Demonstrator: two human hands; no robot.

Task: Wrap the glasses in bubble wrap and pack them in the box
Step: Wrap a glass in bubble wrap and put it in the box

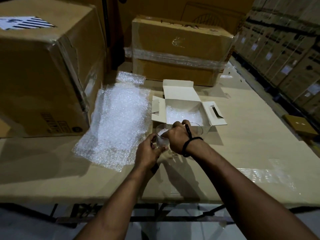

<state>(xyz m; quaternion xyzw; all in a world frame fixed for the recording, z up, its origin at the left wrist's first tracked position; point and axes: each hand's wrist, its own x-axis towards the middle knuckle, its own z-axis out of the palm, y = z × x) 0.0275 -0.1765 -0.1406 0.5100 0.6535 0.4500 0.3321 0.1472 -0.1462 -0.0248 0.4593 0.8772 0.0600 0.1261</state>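
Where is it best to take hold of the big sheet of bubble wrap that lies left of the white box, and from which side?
Probably pinch the bubble wrap sheet at its near right corner, coming from the near side beside the left hand. It lies flat and limp on the table, so only an edge can be lifted, and that corner is closest.

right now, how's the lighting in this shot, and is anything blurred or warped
Head view: dim overall, with the bubble wrap sheet glaring white. Head view: the glass held by the left hand barely shows against the wad the right hand pinches. Head view: the carton label is smeared, and the wide lens bows the stacked cartons at right.
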